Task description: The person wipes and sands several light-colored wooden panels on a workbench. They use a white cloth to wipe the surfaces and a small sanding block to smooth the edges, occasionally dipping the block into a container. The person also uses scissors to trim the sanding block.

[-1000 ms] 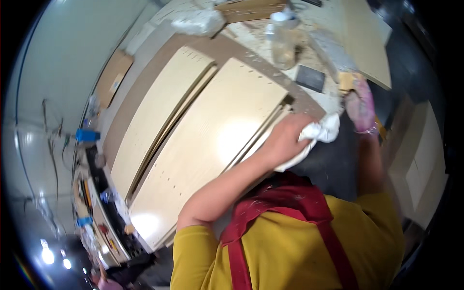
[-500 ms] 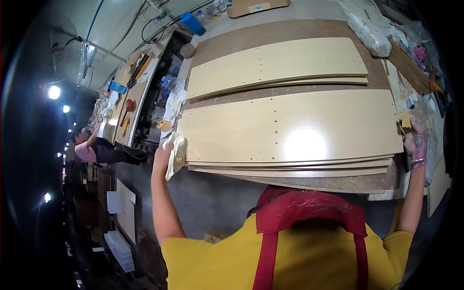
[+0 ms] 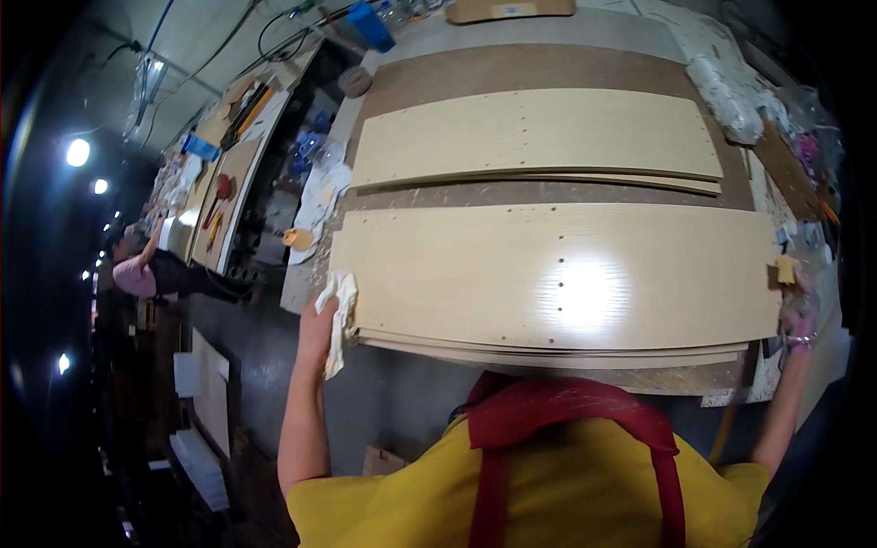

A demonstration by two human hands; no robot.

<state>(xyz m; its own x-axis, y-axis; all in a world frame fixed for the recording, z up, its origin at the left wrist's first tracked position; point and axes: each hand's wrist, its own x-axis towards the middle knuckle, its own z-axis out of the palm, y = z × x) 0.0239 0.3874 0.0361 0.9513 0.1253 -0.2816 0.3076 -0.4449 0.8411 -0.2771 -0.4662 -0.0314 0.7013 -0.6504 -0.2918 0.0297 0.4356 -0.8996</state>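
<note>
Unmoved, both hands (image 3: pixel 320 320) grip smooth pale laminate panel (image 3: pixel 557 274) ends.

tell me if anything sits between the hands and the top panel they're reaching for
Nothing separate does. The left hand is at the left end of the top panel with only the white cloth it holds against that edge. The right hand is at the right end, a small yellow piece just above it.
</note>
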